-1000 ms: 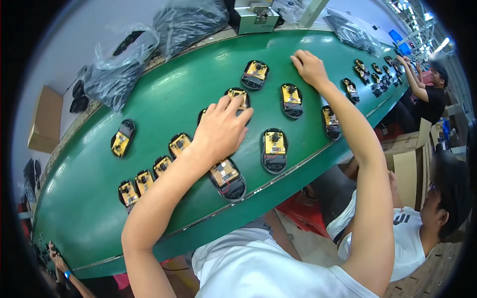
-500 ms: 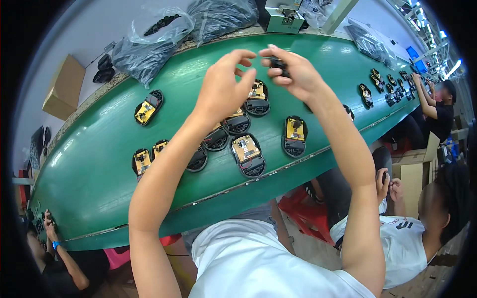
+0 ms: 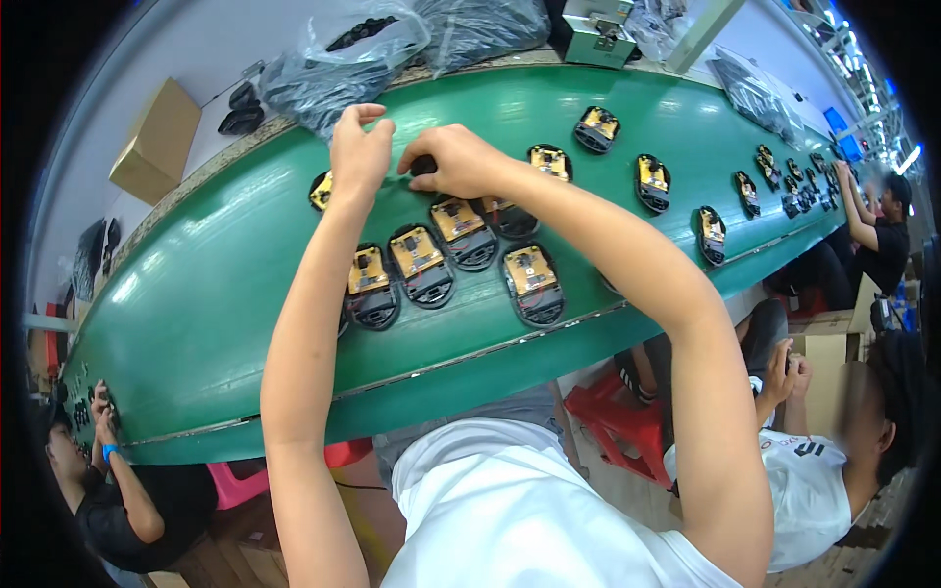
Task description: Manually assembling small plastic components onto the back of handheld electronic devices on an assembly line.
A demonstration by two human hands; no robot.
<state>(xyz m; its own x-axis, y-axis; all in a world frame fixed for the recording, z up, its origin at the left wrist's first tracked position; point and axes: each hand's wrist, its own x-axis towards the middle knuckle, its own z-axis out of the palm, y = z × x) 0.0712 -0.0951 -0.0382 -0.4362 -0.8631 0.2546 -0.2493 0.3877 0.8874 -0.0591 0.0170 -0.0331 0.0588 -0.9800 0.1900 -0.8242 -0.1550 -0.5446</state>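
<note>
My right hand (image 3: 458,161) is closed, with a small round black part (image 3: 422,166) pinched between its fingers just above the green work surface (image 3: 225,294). To its left is my left hand (image 3: 360,149), fingers loosely bent and apart, nothing visible in it. One open computer mouse base with a yellow circuit board (image 3: 321,190) lies partly hidden behind my left wrist. Below the hands, more such mouse bases (image 3: 421,265) stand close together, one partly covered by my left forearm. Another mouse base (image 3: 534,282) sits nearer the front edge.
Further mouse bases (image 3: 653,182) lie along the right. Plastic bags (image 3: 323,83), a cardboard box (image 3: 157,147) and a metal device (image 3: 598,37) line the back ledge. A person in white (image 3: 809,480) sits at my right; other people work at both ends.
Both hands have moved left, the right one still carrying the small black part. The view has shifted, and more mouse bases show to the right of my hands.
</note>
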